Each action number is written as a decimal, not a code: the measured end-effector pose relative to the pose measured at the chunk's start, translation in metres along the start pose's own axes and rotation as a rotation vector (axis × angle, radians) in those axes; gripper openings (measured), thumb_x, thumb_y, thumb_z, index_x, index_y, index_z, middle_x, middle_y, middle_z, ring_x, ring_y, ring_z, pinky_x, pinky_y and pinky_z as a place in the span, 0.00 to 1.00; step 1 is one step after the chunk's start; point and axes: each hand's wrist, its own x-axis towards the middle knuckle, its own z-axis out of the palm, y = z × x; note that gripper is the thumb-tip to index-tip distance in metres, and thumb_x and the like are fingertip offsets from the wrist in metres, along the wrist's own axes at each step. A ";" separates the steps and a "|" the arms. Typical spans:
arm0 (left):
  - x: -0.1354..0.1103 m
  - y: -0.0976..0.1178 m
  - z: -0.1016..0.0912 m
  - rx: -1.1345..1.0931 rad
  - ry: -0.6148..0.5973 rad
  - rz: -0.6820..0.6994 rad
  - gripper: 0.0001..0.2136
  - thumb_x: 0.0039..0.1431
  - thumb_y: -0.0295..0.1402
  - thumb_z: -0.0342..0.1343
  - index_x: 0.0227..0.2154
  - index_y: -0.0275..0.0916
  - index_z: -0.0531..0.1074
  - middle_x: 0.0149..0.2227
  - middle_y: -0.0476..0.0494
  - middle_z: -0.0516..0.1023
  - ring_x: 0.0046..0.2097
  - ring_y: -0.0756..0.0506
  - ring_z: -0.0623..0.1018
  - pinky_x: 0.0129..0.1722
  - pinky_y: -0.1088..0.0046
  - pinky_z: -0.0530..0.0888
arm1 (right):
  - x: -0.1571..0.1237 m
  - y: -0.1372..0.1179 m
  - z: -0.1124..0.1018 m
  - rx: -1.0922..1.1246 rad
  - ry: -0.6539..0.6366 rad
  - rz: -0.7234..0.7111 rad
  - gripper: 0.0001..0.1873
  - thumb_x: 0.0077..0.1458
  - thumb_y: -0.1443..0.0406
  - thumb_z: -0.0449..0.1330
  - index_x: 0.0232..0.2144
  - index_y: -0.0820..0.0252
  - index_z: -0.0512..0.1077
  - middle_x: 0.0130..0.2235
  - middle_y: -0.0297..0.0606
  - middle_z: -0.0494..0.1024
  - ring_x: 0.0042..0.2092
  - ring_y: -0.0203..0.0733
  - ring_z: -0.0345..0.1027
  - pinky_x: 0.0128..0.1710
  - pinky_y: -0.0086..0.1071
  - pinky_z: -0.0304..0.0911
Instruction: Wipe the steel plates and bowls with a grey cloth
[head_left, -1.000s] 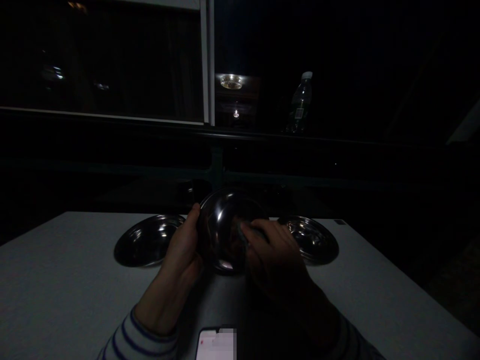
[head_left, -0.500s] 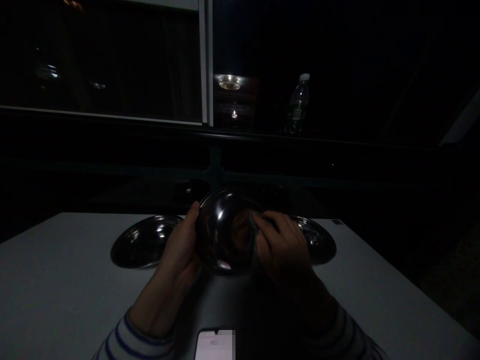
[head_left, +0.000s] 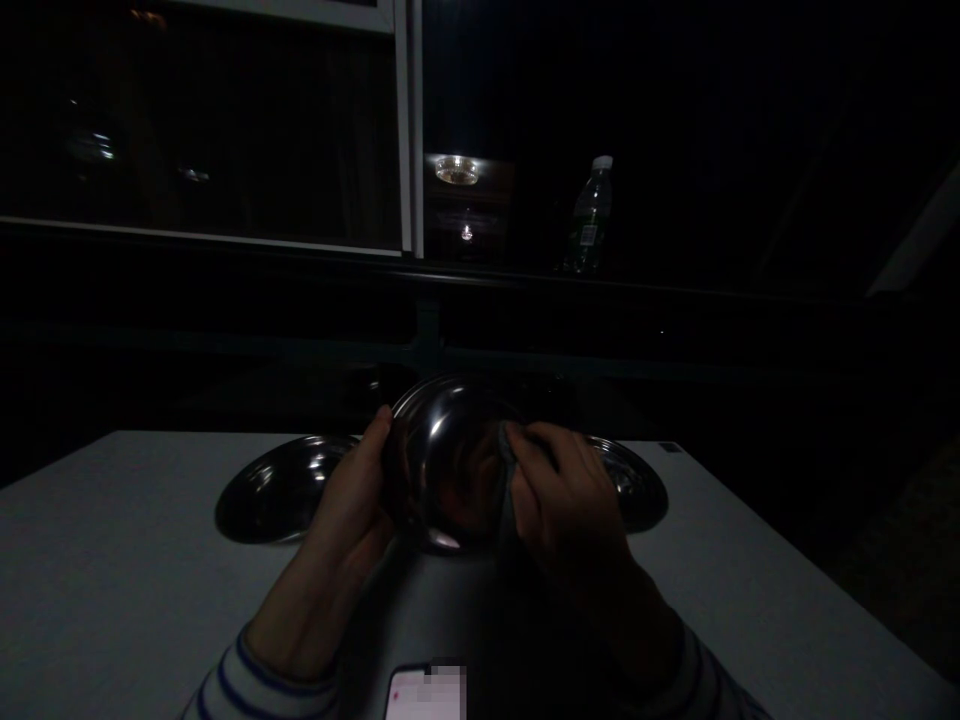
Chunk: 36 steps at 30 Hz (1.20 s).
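I find the metal bowl [head_left: 439,475] tilted over the table [head_left: 150,570]. The left hand [head_left: 352,500] grips its edge, most fingers hidden; the right hand [head_left: 566,492] pinches a cloth [head_left: 506,452] against it. One-sided support, I judge, risks slippage under cloth pressure.

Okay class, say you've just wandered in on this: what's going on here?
In dim light, a person's left hand grips a shiny, round, silver metal bowl by its edge. The right hand holds a greyish cloth against it. One shiny silver metal dish rests on the white table at left, another at right. A phone with a lit screen lies nearest the person.
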 end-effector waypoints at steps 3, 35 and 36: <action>0.001 -0.003 0.000 0.032 -0.067 -0.045 0.11 0.58 0.34 0.50 0.24 0.35 0.73 0.19 0.47 0.76 0.19 0.50 0.75 0.19 0.76 0.72 | 0.001 -0.008 -0.003 0.042 0.001 -0.123 0.17 0.57 0.67 0.47 0.46 0.62 0.69 0.43 0.43 0.71 0.41 0.44 0.62 0.39 0.38 0.57; -0.002 -0.010 0.006 -0.111 -0.095 -0.117 0.10 0.58 0.31 0.49 0.27 0.34 0.73 0.21 0.46 0.77 0.22 0.50 0.76 0.22 0.77 0.72 | 0.002 0.004 0.007 0.016 -0.100 -0.057 0.22 0.60 0.66 0.43 0.54 0.69 0.59 0.58 0.46 0.61 0.61 0.46 0.49 0.60 0.54 0.34; -0.001 -0.010 0.006 -0.146 -0.082 -0.111 0.11 0.59 0.31 0.48 0.26 0.35 0.73 0.20 0.47 0.77 0.22 0.50 0.76 0.23 0.77 0.73 | 0.000 0.000 0.009 0.022 -0.086 -0.081 0.22 0.59 0.66 0.44 0.54 0.69 0.60 0.58 0.46 0.62 0.60 0.46 0.49 0.60 0.54 0.35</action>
